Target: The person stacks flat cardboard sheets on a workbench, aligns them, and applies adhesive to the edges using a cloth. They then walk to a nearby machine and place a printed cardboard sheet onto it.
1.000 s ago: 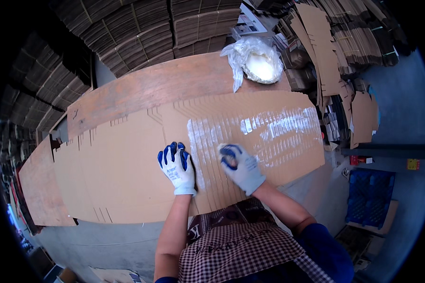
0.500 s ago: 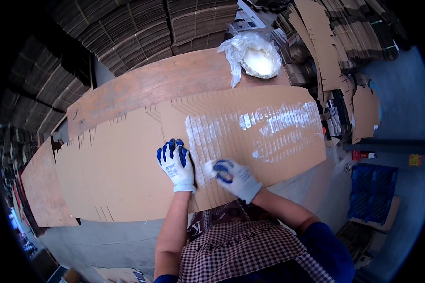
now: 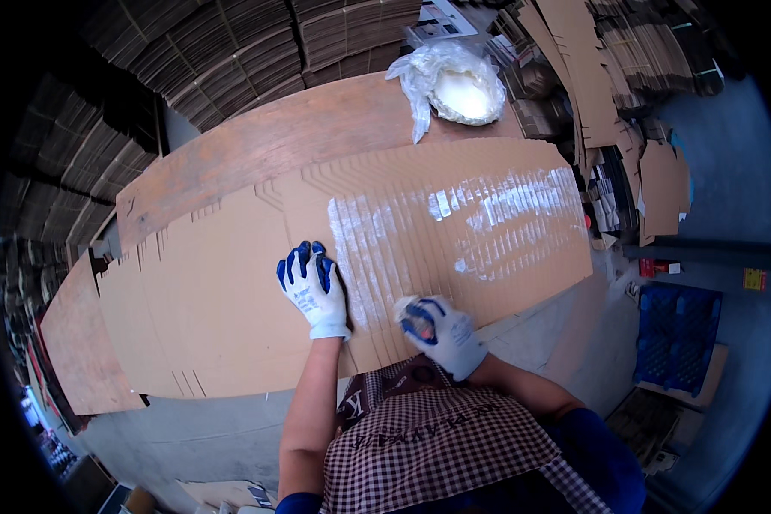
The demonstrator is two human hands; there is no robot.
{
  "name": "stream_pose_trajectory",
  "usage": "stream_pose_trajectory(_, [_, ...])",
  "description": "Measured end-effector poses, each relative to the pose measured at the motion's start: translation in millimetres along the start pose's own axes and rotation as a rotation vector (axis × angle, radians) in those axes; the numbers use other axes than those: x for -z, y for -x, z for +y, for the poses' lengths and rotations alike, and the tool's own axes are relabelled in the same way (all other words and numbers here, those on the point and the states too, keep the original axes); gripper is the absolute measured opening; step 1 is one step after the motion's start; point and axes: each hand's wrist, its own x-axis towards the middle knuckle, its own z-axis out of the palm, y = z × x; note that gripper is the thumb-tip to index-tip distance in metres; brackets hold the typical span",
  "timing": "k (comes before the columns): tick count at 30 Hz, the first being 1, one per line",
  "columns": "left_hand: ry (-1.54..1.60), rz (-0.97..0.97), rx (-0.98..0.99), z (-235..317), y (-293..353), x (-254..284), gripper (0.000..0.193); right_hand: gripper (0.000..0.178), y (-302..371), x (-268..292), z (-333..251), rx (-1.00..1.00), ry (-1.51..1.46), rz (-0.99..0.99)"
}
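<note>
A row of overlapping brown cardboard sheets (image 3: 193, 300) lies fanned across the table, its stepped edges close together on the right. Wet-looking white paste (image 3: 351, 244) streaks these edges in broad bands. My left hand (image 3: 315, 293), in a white glove with blue fingertips, rests flat on the cardboard left of the paste, fingers stretched out. My right hand (image 3: 451, 339), gloved alike, is closed round a small pale wad (image 3: 408, 307) over the near part of the stepped edges. The fingers partly hide the wad; its exact kind does not show.
At the table's far side stands a plastic-lined bowl (image 3: 467, 96) of white paste. The wooden tabletop (image 3: 265, 124) shows behind the cardboard. Tied cardboard stacks (image 3: 223, 64) rise beyond it. More cardboard (image 3: 587, 81) leans at the right, and a blue pallet (image 3: 678, 330) is on the floor.
My right hand has moved right and slightly nearer me with the pale wad, away from my left hand. My left hand stays flat on the cardboard. The whole view has shifted slightly.
</note>
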Motion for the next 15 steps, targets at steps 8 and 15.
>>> stream_pose_trajectory(8, [-0.013,0.033,-0.036,-0.2,-1.0,-4.6,0.028,0.052,-14.6,14.8,58.8,-0.209,0.082,0.196])
stream_pose_trajectory(15, [-0.017,-0.026,-0.06,3.0,0.2,-4.0,0.031,0.053,-36.1,-2.6,57.7,0.009,0.034,0.309])
